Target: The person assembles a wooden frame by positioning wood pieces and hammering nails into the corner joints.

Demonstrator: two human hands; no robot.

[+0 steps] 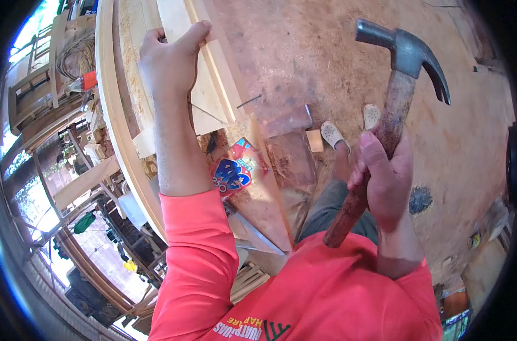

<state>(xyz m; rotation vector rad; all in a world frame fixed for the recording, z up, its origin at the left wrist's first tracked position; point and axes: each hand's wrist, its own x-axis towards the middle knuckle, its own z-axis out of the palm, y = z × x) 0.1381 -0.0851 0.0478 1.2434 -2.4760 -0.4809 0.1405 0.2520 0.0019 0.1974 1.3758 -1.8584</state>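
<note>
My right hand (386, 176) is wrapped around the worn wooden handle of a claw hammer (406, 51), raised over the floor with its steel head up and the claw curving to the right. My left hand (170, 65) rests on a pale wooden board (213, 105), part of a long wooden assembly at the upper left. Its thumb lies across the board's raised strip, and its other fingers curl at the far side, their tips hidden. A thin dark nail-like piece (249, 101) shows at the strip's right edge.
A red and blue printed packet (233, 173) lies on a wooden surface near my left forearm. The assembly's curved outer edge (113, 102) runs down the left. Beyond it are stacked timber and an orange-red object (89, 80). My feet in pale clogs (331, 133) stand on the dusty floor.
</note>
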